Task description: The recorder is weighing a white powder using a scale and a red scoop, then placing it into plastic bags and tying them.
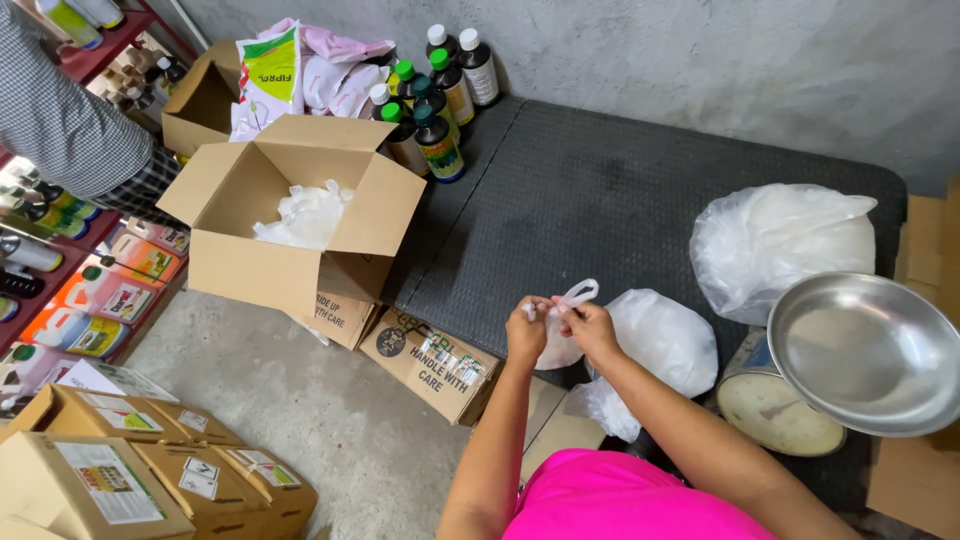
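My left hand (526,327) and my right hand (590,327) are close together, both gripping the top of a small white plastic bag (560,345) with its handles sticking up. The bag hangs in front of me, above the edge of a dark rubber mat (600,190). Just right of my hands lies a larger filled white plastic bag (665,340). An open cardboard box (290,215) holding several white bags stands to the left.
A big white sack (775,240) sits on the mat at right, next to a weighing scale with a steel pan (865,350). Dark bottles (430,110) stand by the wall. Cardboard boxes (130,470) lie at bottom left. Another person's sleeve (60,110) is at top left beside shelves.
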